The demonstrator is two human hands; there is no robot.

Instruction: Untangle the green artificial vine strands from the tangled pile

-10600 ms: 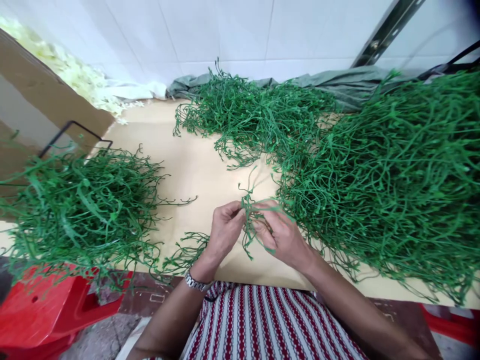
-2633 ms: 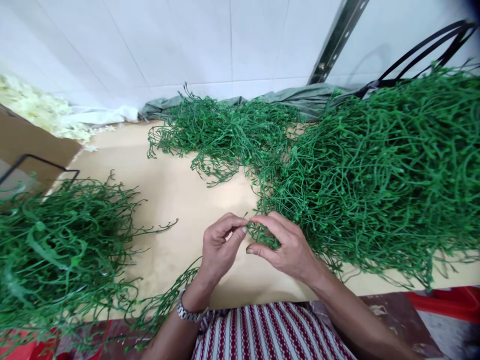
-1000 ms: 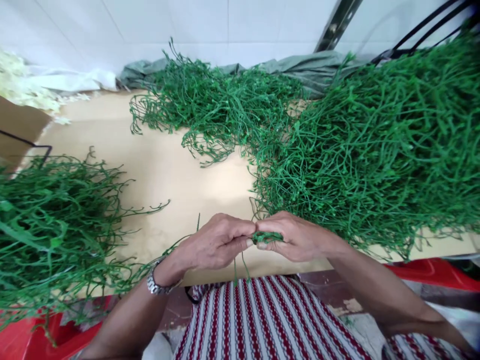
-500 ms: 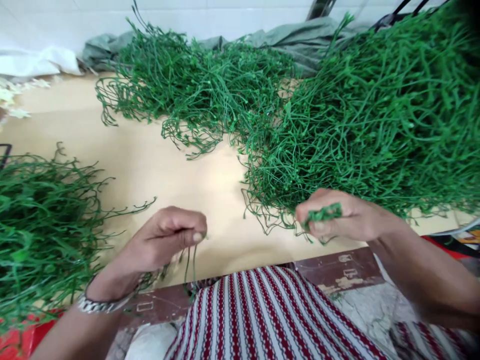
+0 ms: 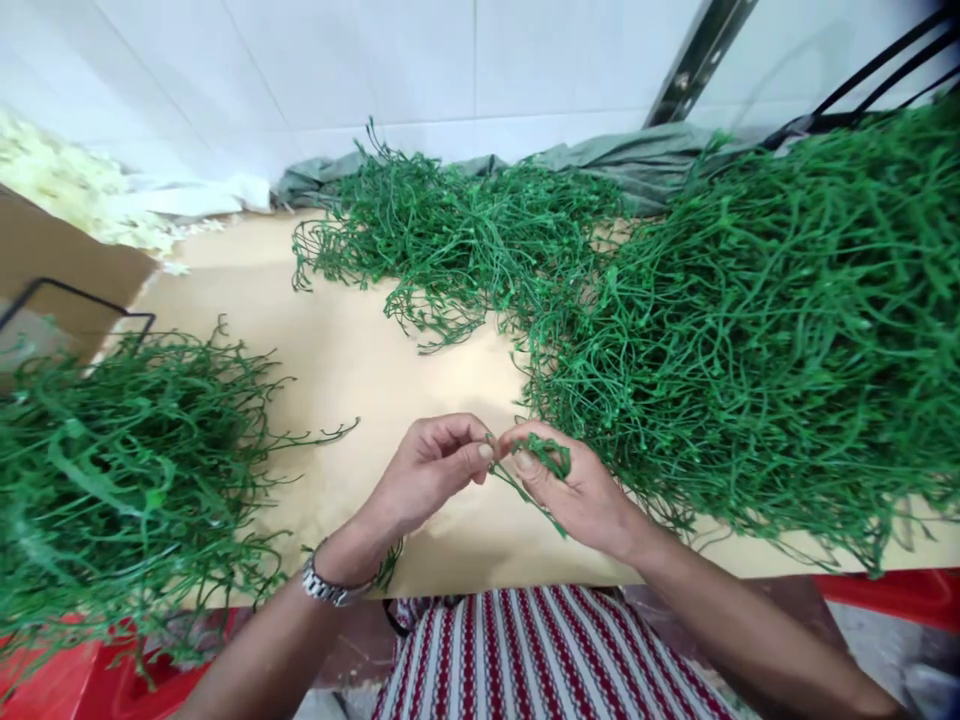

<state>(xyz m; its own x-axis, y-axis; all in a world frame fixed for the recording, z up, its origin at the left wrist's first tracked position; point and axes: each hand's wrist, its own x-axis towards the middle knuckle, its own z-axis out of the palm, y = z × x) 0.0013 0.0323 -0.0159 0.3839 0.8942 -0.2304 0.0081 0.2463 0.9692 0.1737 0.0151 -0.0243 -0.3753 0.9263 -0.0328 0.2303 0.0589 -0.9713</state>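
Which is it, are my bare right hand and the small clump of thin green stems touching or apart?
Touching. The head view shows the small clump of thin green stems held inside the curled bare right hand, no gap between.

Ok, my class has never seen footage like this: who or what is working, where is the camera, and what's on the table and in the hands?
There is no machine: a person works bare-handed. One head-worn camera looks forward and down, so the person's own arms show. On the table lie tangled green stems: a left pile, a back pile and a large right pile. The left hand pinches a thin stem; the right hand holds a small green clump.
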